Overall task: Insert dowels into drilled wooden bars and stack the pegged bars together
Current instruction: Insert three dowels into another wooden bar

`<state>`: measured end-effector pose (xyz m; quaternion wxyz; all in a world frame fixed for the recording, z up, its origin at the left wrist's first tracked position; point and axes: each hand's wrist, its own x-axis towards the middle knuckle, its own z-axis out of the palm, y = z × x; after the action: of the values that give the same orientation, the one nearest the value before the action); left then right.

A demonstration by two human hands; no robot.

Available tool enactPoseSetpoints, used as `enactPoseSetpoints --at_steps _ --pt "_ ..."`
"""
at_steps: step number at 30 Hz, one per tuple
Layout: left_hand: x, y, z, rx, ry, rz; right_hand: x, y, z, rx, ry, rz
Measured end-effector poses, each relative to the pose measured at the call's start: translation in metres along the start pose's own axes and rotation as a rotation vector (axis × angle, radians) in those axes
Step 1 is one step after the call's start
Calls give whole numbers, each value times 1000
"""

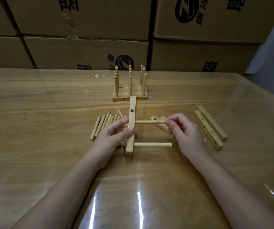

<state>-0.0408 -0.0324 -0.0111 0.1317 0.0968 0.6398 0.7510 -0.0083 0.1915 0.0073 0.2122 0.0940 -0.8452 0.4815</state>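
The pale, square-section wooden bar (131,129) with three drilled holes stands almost upright in the middle of the table, close to the person. Whether its lower end touches the table I cannot tell. One round light-wood dowel (152,144) sits in the lowest hole and sticks out to the right. A second round dowel (147,122) lies level at the middle hole. Its left end meets the bar, but how deep it sits is not visible. The top hole (131,111) is empty.

By my judgement this bar is about two thirds pegged: one dowel is in, one is going in, and one is not yet placed. Further back stands the stack of finished pegged bars (121,98), several bars side by side with their dowels pointing up. A row of loose dowels (102,125) lies just to the left of the bar, and some unpegged drilled bars (210,128) lie at the right, so more bars wait for assembly.

The left hand (114,138) grips the bar around its middle, with the thumb on the front face and the fingers curled behind. The right hand (184,131) pinches the free end of the second dowel between thumb and fingertips, with the other fingers loosely bent. Both forearms reach in from the near edge.

The wooden table (50,113) has a shiny clear cover, and brown cardboard boxes (83,19) with black print are piled behind it.
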Motion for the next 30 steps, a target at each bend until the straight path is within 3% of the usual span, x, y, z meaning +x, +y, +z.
enactPoseSetpoints --at_steps 11,17,19,21,25,30 --pt "-2 4 3 72 -10 22 1 -1 2 -88 30 -94" --pt "-1 5 3 -114 -15 19 -1 -7 10 378 -8 121" --pt "0 6 0 -261 24 30 -4 -5 16 270 -67 131" --pt "1 7 -3 -346 50 44 -7 -3 20 -2 -243 81" --pt "2 9 -4 -427 75 59 -9 -2 30 -561 -616 -209" --pt "2 10 -4 -497 102 66 -11 -1 34 -647 -705 -257"
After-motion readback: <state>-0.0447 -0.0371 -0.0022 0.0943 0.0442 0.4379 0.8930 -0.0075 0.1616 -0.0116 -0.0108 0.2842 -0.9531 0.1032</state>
